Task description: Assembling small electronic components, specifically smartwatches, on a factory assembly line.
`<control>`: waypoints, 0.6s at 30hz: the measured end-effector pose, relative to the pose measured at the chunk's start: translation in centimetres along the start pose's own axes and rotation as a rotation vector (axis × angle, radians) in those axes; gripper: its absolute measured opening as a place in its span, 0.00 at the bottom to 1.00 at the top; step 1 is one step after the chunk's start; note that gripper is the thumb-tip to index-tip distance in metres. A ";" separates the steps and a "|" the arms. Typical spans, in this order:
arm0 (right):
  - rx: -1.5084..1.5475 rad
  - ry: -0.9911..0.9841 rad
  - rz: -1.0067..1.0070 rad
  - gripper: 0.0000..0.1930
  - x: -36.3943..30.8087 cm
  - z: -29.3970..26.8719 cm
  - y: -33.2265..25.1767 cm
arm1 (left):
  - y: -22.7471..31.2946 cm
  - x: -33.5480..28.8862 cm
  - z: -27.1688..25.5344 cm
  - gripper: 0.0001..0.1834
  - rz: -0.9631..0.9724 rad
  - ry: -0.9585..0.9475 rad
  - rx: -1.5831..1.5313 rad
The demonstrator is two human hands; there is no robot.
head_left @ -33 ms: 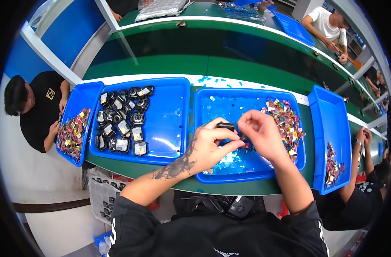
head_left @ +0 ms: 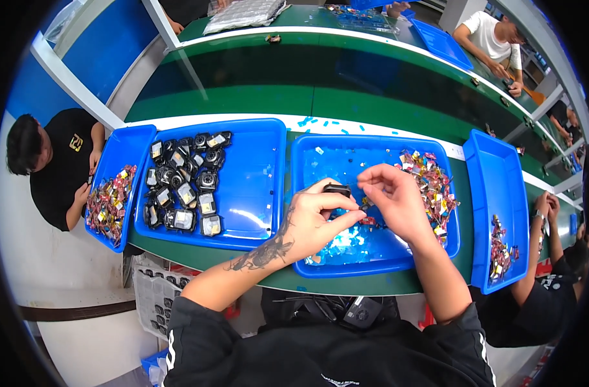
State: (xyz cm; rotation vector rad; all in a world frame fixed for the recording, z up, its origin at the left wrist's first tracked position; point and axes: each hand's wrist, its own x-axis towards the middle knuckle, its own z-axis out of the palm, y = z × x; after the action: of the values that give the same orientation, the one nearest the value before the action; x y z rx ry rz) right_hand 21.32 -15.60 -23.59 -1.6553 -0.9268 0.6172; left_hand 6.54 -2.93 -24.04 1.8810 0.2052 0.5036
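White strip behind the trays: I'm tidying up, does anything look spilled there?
Yes, small blue scraps lie scattered on the white strip; they look stray, since other small bits lie inside the adjoining blue tray.

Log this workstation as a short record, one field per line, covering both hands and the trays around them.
Left hand: fingers of the left hand grip a small black part
Right hand: right hand raised beside the part, fingers bent; any held item too small to tell
Below hands: blue tray with multicoloured scraps along its right side
Left of that: wider-spaced blue tray with black watch-like casings grouped on its left
Far right: narrow blue tray, scraps at its near end
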 end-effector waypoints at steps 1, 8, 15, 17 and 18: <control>0.000 -0.003 -0.009 0.06 -0.1 0.0 -0.3 | -0.6 0.0 -0.1 0.07 -0.031 0.008 0.000; -0.213 0.219 -0.212 0.12 -2.3 0.7 -2.4 | -0.4 -0.4 0.6 0.06 -0.177 0.062 -0.405; 0.192 0.136 -0.081 0.06 -2.8 1.2 -2.3 | 0.0 -0.2 0.6 0.09 -0.203 -0.020 -0.392; 0.188 0.142 -0.102 0.05 -2.9 0.9 -2.5 | 0.3 0.1 0.4 0.12 -0.251 -0.040 -0.404; 0.069 0.164 -0.142 0.05 -3.0 0.7 -2.8 | 0.3 0.2 0.2 0.16 -0.297 -0.066 -0.409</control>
State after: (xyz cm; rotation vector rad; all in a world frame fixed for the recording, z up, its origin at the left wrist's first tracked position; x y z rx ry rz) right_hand 18.39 -17.38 -21.29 -1.5390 -0.8848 0.4067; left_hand 6.75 -3.10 -23.75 1.4349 0.3072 0.2552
